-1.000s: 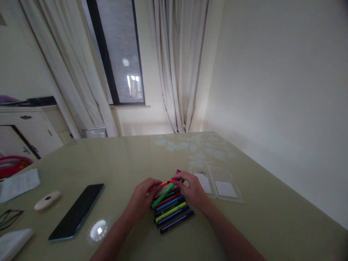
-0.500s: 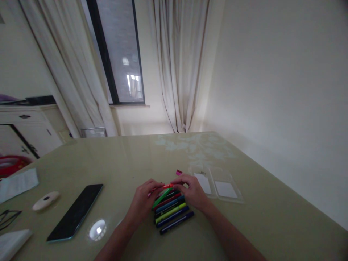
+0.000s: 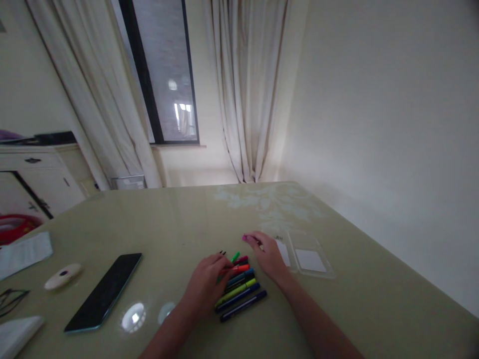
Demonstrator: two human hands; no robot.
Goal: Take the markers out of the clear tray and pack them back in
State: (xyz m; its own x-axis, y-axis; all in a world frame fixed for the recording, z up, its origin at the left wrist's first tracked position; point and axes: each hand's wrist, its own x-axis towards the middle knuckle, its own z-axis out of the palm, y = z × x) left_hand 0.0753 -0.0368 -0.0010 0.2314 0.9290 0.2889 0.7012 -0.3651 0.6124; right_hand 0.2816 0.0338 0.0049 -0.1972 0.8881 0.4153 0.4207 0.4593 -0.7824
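Several felt-tip markers lie in a loose row at the middle of the table, among them a yellow-green marker [image 3: 236, 293] and a dark blue marker [image 3: 244, 306]. My left hand [image 3: 210, 275] is closed over the far part of the row, its fingers on an orange marker [image 3: 241, 268] whose other end they hide. A green tip [image 3: 235, 257] sticks out just beyond these fingers. To the right, my right hand [image 3: 266, 252] pinches a small magenta piece [image 3: 245, 238], a marker or its cap; most of it is hidden by the fingers.
Beside my right hand lies an open clear plastic case [image 3: 326, 264] with white cards. Leftward are a black phone [image 3: 105, 291], a pale oval object [image 3: 63, 276], papers [image 3: 28, 253] and glasses [image 3: 13, 299]. A wall borders the table's right side.
My hands have moved apart. The orange marker, held between both before, is now lower over the row under my left hand. My right hand has moved away and taken hold of the magenta piece.
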